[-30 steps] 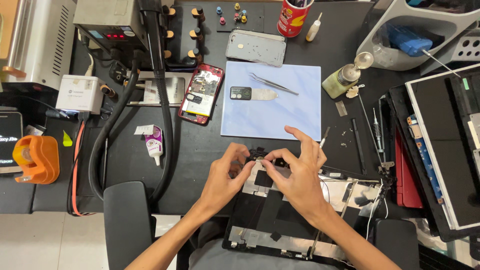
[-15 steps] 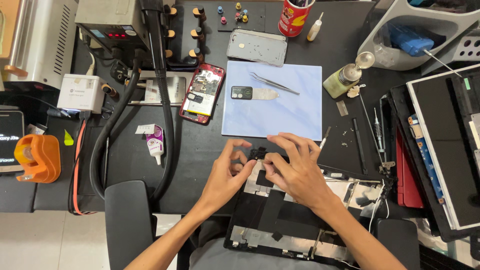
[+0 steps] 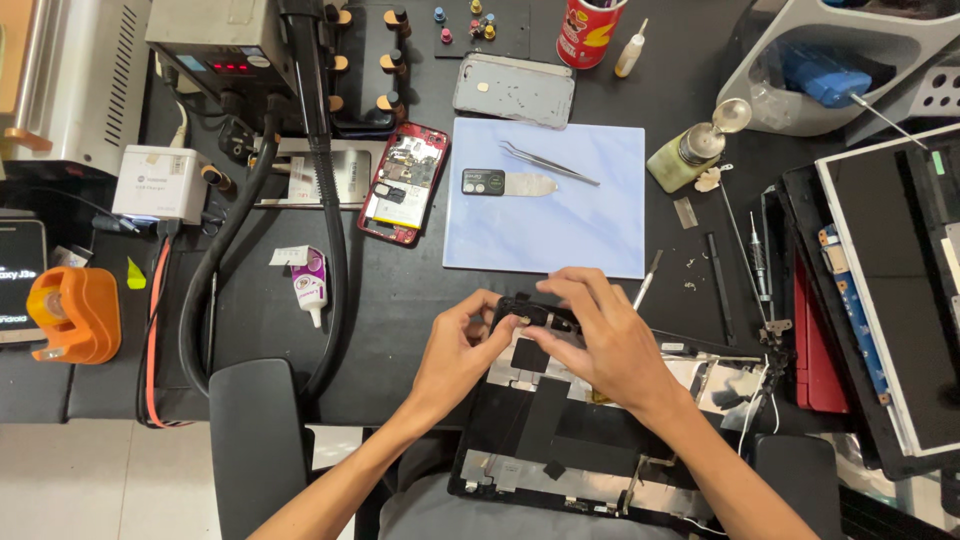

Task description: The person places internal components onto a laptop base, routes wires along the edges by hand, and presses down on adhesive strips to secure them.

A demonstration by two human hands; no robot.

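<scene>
1. A dark, flat device shell point(image 3: 560, 430) lies opened at the near edge of the bench point(image 3: 400, 300), partly over the person's lap. Its inside shows black panels, silvery metal patches and thin cables along the right side.
2. At the shell's far edge sits a small black part point(image 3: 527, 312), held between both hands.
3. The left hand point(image 3: 458, 350) is half curled, thumb and fingertips closed on the left end of the small black part.
4. The right hand point(image 3: 603, 335) arches over the part from the right, fingers bent and pressing down on it; the palm covers the shell beneath.
5. Just beyond the right hand's fingertips lies a thin tool point(image 3: 646, 279) with a pale tip, and past it a pale blue mat point(image 3: 590, 225).
6. On the mat rest metal tweezers point(image 3: 548, 163) and a small camera module with a metal plate point(image 3: 506, 183).
7. Left of the mat, beyond the left hand, lies a red phone point(image 3: 403, 184) with its back off.
8. Further left of the left hand, a small white glue tube point(image 3: 309, 282) and a thick black hose point(image 3: 330, 230).
9. Far beyond the right hand stand a liquid dispenser bottle point(image 3: 690, 152) and a red can point(image 3: 590, 30).
</scene>
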